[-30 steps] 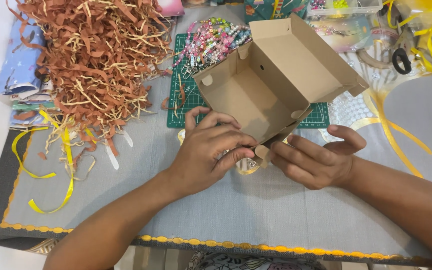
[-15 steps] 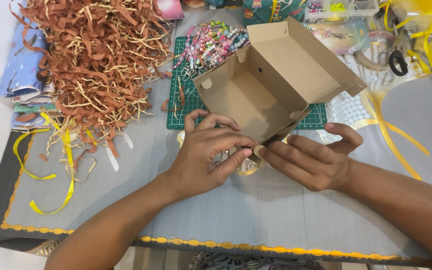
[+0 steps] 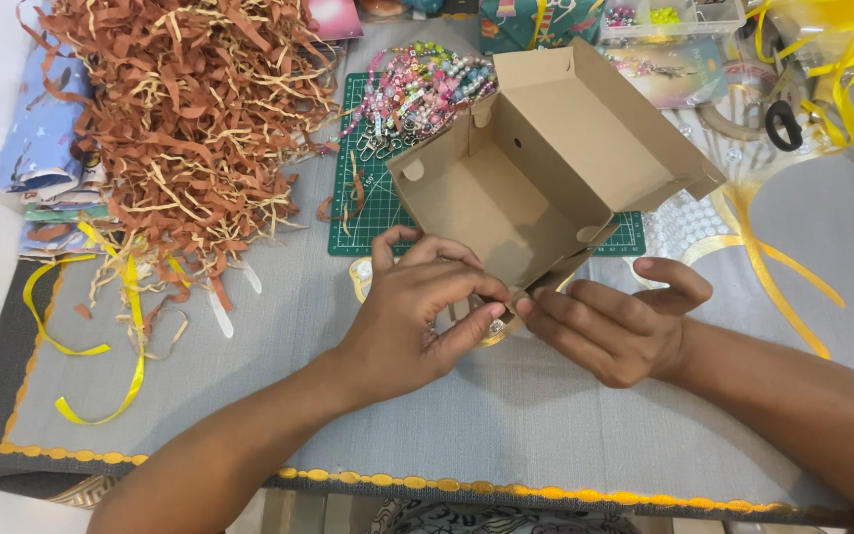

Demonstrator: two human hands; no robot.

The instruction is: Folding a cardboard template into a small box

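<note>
I see my left hand (image 3: 417, 316) curled, its fingers (image 3: 452, 287) bent in close together and pinching at the near bottom corner of the cardboard box (image 3: 546, 168). A small shiny thing shows just under the fingertips, but I cannot tell what it is. My right hand (image 3: 615, 321) meets the left at the same corner: the index finger and thumb are drawn together on the box's lower flap, while the other fingers (image 3: 679, 277) lie spread and loose to the right.

The box is brown, open and tilted, its inside facing me. It stands near the middle of the table, just far of both hands, with its far part over the green cutting mat (image 3: 373, 213).

On the mat's far left part lies a bunch of colourful bead chains (image 3: 422, 89). Farther left sits a big heap of brown shredded paper (image 3: 185, 119), with folded blue cloth (image 3: 37, 129) at the left edge beside it. Yellow ribbon (image 3: 101, 351) curls on the grey table cover (image 3: 506, 425) near the left; more yellow ribbon (image 3: 773, 262) runs on the right, beyond my right hand.
</note>
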